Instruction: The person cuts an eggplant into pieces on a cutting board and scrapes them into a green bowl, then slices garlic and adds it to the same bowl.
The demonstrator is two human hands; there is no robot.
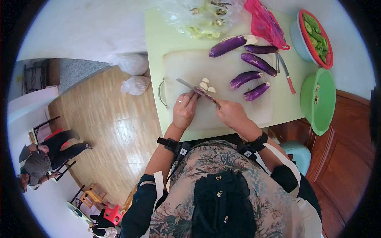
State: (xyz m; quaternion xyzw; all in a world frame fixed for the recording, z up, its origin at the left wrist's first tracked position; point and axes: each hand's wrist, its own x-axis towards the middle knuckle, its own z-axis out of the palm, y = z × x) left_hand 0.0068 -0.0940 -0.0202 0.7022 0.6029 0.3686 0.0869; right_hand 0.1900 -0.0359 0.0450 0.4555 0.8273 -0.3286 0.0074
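Observation:
My right hand [234,116] is closed round the handle of a kitchen knife [185,83], whose blade points up and left over the white cutting board [176,63]. Bent fingers of my left hand [185,111] press a purple eggplant [197,92] to the board beside the blade; hand and knife hide most of it. Several pale eggplant slices [204,85] lie just beyond the knife. To the right, whole eggplants [246,80] rest on the board, and a partly peeled-looking one [228,46] lies at its far edge.
A red-handled knife [286,71] lies right of the board. Beyond stand a green basin [317,115] and a red-rimmed bowl [331,51] of green vegetables. A clear plastic bag [198,20] and a pink bag [266,23] lie at the back. Another person [43,158] sits far left.

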